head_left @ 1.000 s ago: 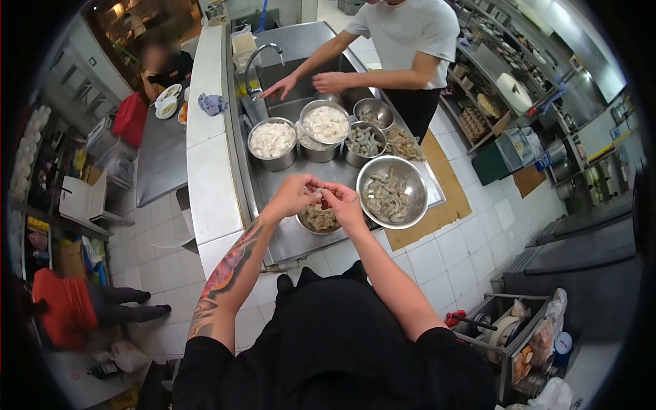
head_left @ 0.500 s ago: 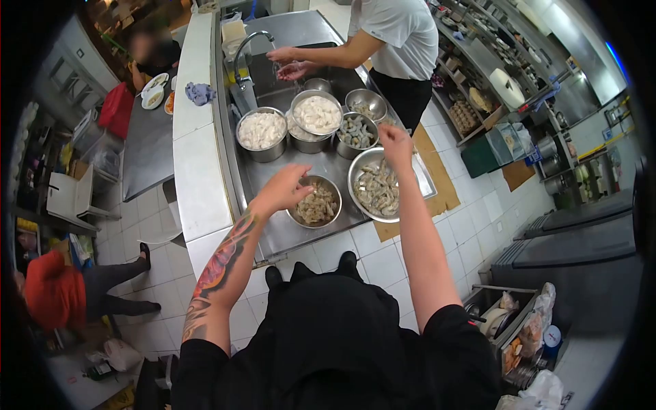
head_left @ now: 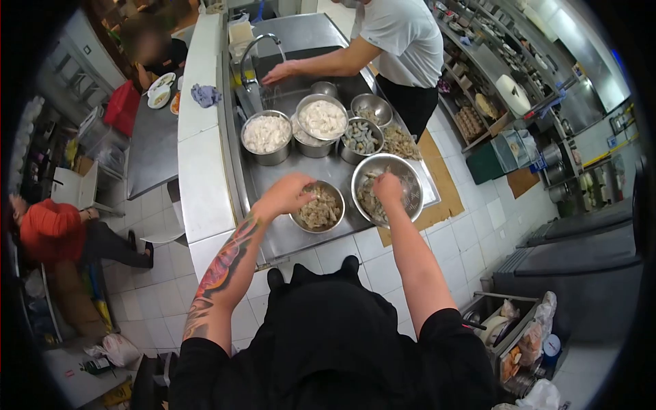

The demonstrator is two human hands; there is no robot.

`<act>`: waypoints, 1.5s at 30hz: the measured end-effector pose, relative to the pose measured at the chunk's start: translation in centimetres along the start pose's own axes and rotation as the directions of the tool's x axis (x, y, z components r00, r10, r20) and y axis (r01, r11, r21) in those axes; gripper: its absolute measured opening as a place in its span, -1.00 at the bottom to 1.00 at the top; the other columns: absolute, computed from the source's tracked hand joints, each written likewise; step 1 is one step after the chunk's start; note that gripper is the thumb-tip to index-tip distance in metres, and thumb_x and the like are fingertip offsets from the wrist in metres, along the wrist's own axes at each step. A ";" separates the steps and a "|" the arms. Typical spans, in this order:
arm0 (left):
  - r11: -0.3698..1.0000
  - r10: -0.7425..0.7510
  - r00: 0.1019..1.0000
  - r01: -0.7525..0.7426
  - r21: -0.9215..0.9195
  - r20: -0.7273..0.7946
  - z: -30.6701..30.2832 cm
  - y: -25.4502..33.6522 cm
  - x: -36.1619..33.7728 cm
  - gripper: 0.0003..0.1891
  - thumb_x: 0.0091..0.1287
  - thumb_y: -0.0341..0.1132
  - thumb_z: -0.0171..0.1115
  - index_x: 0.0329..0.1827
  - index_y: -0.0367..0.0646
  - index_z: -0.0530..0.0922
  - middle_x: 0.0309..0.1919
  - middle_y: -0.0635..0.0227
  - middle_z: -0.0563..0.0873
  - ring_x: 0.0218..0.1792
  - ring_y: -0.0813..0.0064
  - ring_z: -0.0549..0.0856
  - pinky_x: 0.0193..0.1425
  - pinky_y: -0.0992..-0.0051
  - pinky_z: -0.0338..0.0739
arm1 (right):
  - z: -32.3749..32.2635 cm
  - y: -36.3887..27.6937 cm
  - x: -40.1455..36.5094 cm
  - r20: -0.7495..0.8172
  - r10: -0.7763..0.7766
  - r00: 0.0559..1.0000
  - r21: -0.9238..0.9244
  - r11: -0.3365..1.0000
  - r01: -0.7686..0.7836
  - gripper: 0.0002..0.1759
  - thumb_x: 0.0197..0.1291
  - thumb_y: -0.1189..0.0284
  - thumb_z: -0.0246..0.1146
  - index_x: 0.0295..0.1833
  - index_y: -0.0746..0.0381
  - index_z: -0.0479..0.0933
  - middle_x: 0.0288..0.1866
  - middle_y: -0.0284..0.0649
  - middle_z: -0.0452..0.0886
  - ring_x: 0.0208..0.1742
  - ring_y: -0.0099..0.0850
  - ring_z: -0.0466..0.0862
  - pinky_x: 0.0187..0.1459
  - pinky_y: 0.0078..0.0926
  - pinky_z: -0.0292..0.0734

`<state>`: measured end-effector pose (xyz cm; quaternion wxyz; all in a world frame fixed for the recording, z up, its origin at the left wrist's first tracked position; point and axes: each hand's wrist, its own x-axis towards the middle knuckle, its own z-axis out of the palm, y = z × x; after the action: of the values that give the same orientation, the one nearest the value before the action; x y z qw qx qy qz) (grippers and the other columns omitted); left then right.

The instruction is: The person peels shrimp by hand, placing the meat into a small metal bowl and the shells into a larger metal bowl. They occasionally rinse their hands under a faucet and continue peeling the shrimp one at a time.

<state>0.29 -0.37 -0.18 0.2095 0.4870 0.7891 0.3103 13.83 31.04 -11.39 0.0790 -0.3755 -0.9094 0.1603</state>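
Note:
My left hand [head_left: 292,193] is at the left rim of a small steel bowl [head_left: 336,221] of shrimp pieces, its fingers bent over the contents; what they hold, if anything, is too small to tell. Inside the larger steel colander [head_left: 412,179], my right hand [head_left: 387,188] reaches down with fingers closed at the grey shrimp [head_left: 369,200]. Those shrimp lie on the colander's left side, while its right side shows bare perforated metal. Behind, a bowl of grey shrimp [head_left: 361,137] stands beside pots of pale, whitish food [head_left: 267,134].
A co-worker in a white shirt [head_left: 403,41] holds a hand near the faucet [head_left: 258,44] at the sink. More shrimp pieces [head_left: 401,142] lie right of the bowls. A person in red [head_left: 51,229] is at the far left. A blue cloth [head_left: 206,96] rests on the ledge.
My right hand has moved down into the colander, where more bare metal now shows. The co-worker's hands have shifted at the faucet. The person in red has changed posture.

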 end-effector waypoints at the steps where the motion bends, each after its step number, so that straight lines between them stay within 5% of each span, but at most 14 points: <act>1: 1.000 0.021 1.000 -0.021 0.009 -0.011 0.2 -0.4 0.0 -0.50 0.32 -0.15 0.43 0.25 -0.22 0.62 0.02 0.04 0.72 -0.11 0.15 0.78 0.09 0.24 0.63 | 0.6 -0.3 0.4 0.094 -0.038 0.995 -0.160 0.986 0.052 -0.74 0.19 0.27 0.33 -0.21 0.23 0.77 -0.15 0.07 0.78 -0.08 0.03 0.79 0.00 -0.08 0.69; 10: 0.994 0.014 0.997 -0.005 0.110 -0.076 0.4 -1.8 -0.3 -0.54 0.32 -0.13 0.41 0.18 -0.24 0.66 -0.02 0.01 0.72 -0.06 0.03 0.73 0.12 0.15 0.61 | 3.4 -0.4 1.0 0.002 -0.170 0.986 -0.247 0.955 0.165 -0.72 0.10 0.26 0.38 -0.14 0.21 0.71 -0.10 -0.02 0.74 0.00 -0.02 0.73 0.05 -0.07 0.65; 16: 0.994 -0.027 0.999 0.030 0.104 -0.024 0.3 -1.7 -0.2 -0.54 0.31 -0.11 0.41 0.16 -0.23 0.66 -0.04 0.02 0.74 0.03 -0.01 0.70 0.18 0.13 0.56 | 3.4 1.5 1.9 0.141 -0.237 0.961 -0.288 0.919 0.269 -0.71 0.11 0.28 0.38 -0.14 0.24 0.73 0.00 0.07 0.73 0.06 0.01 0.74 0.09 -0.04 0.64; 18: 0.994 -0.010 0.999 0.015 0.106 -0.044 0.3 -1.5 -0.3 -0.56 0.30 -0.12 0.39 0.12 -0.24 0.68 -0.05 0.00 0.75 0.03 -0.03 0.71 0.17 0.11 0.57 | 3.0 2.3 2.0 0.120 -0.195 0.974 -0.066 0.977 0.203 -0.63 0.02 0.19 0.48 -0.19 0.27 0.74 -0.18 0.00 0.79 -0.12 0.00 0.76 0.02 -0.05 0.65; 21: 0.995 0.015 0.999 -0.011 0.099 -0.047 0.6 -1.6 -0.1 -0.58 0.30 -0.12 0.37 0.09 -0.23 0.70 -0.04 -0.01 0.77 0.04 -0.05 0.71 0.17 0.09 0.58 | 2.1 3.7 1.6 0.106 -0.170 0.980 0.209 0.967 0.145 -0.48 0.04 0.17 0.49 -0.02 0.38 0.71 -0.13 0.04 0.77 -0.01 -0.04 0.77 0.08 -0.10 0.66; 25: 0.996 0.027 1.000 -0.027 0.085 -0.001 0.9 -1.3 0.0 -0.57 0.31 -0.12 0.38 0.12 -0.23 0.70 -0.02 -0.02 0.77 0.06 -0.06 0.71 0.18 0.08 0.57 | 2.1 6.7 1.5 0.110 -0.127 0.986 0.331 0.940 0.084 -0.51 0.14 0.19 0.49 0.03 0.37 0.70 -0.29 -0.06 0.76 -0.23 -0.20 0.79 -0.15 -0.23 0.70; 27: 0.994 0.044 0.999 -0.044 0.096 0.005 1.0 -1.2 0.0 -0.59 0.32 -0.14 0.38 0.12 -0.23 0.70 -0.03 -0.02 0.77 0.04 -0.05 0.72 0.16 0.10 0.58 | 0.1 5.7 -0.4 0.175 0.025 0.984 0.671 0.729 -0.138 -0.66 0.30 0.27 0.40 0.00 0.34 0.70 -0.41 -0.21 0.69 -0.43 -0.47 0.70 -0.40 -0.43 0.63; 31: 0.992 0.118 0.991 -0.120 -0.034 -0.069 1.4 -0.1 0.2 -0.62 0.33 -0.20 0.37 0.12 -0.22 0.69 -0.08 0.04 0.78 -0.04 0.02 0.74 0.06 0.15 0.61 | 0.0 1.0 -3.8 0.068 -0.028 0.997 0.855 0.517 -0.044 -0.80 0.40 0.38 0.30 -0.09 0.30 0.69 -0.50 -0.34 0.62 -0.57 -0.59 0.56 -0.51 -0.57 0.50; 36: 0.980 0.139 0.980 -0.157 -0.123 -0.143 1.5 2.7 0.2 -0.64 0.33 -0.25 0.34 0.13 -0.22 0.69 -0.18 0.10 0.76 -0.14 0.05 0.73 -0.01 0.17 0.61 | -0.8 -9.4 -8.6 -0.013 -0.245 0.969 0.694 0.696 0.185 -0.76 0.39 0.36 0.33 -0.25 0.35 0.63 -0.52 -0.29 0.64 -0.49 -0.60 0.63 -0.48 -0.53 0.54; 37: 0.979 0.103 0.984 -0.127 -0.160 -0.149 1.3 2.9 0.1 -0.64 0.34 -0.27 0.33 0.15 -0.21 0.68 -0.20 0.10 0.75 -0.15 0.04 0.72 -0.01 0.16 0.60 | -1.4 -11.2 -9.5 0.122 -0.245 0.962 0.826 0.562 0.038 -0.78 0.43 0.36 0.30 -0.17 0.33 0.65 -0.46 -0.30 0.67 -0.45 -0.60 0.65 -0.44 -0.54 0.58; 40: 0.989 0.141 0.969 -0.148 -0.021 -0.201 1.9 1.4 0.0 -0.61 0.34 -0.30 0.30 0.21 -0.20 0.65 -0.19 0.09 0.73 -0.13 0.03 0.71 0.00 0.14 0.58 | 2.5 -12.2 -9.6 0.192 -0.222 0.956 0.918 0.385 -0.095 -0.74 0.40 0.36 0.30 -0.07 0.39 0.69 -0.43 -0.26 0.72 -0.43 -0.60 0.65 -0.40 -0.52 0.51; 42: 0.993 0.119 0.972 -0.121 0.001 -0.202 2.2 0.7 -0.1 -0.61 0.34 -0.30 0.30 0.21 -0.20 0.64 -0.18 0.08 0.72 -0.10 0.01 0.70 0.02 0.12 0.58 | 2.0 -12.6 -10.1 0.223 -0.260 0.939 0.911 0.399 -0.106 -0.74 0.45 0.39 0.27 0.02 0.38 0.67 -0.31 -0.24 0.75 -0.35 -0.55 0.72 -0.32 -0.51 0.63; 44: 0.996 0.090 0.974 -0.087 0.020 -0.208 2.4 0.1 -0.2 -0.62 0.34 -0.30 0.29 0.20 -0.20 0.64 -0.16 0.06 0.71 -0.08 -0.01 0.69 0.04 0.10 0.57 | 0.6 -13.9 -10.8 0.356 -0.273 0.894 0.934 0.105 -0.340 -0.72 0.52 0.39 0.20 0.13 0.36 0.64 -0.11 -0.19 0.77 -0.18 -0.44 0.79 -0.11 -0.43 0.74; 45: 0.996 0.086 0.975 -0.079 0.042 -0.207 2.5 -0.2 -0.1 -0.64 0.33 -0.30 0.29 0.17 -0.21 0.64 -0.15 0.04 0.70 -0.06 -0.04 0.68 0.05 0.09 0.57 | 0.6 -14.0 -10.8 0.362 -0.284 0.888 0.932 0.116 -0.343 -0.72 0.52 0.39 0.20 0.13 0.36 0.64 -0.11 -0.19 0.77 -0.18 -0.44 0.79 -0.11 -0.43 0.74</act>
<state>1.76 0.13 -2.12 0.1045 0.4875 0.7909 0.3548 12.13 13.90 -7.26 0.0878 -0.1946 -0.5489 0.8081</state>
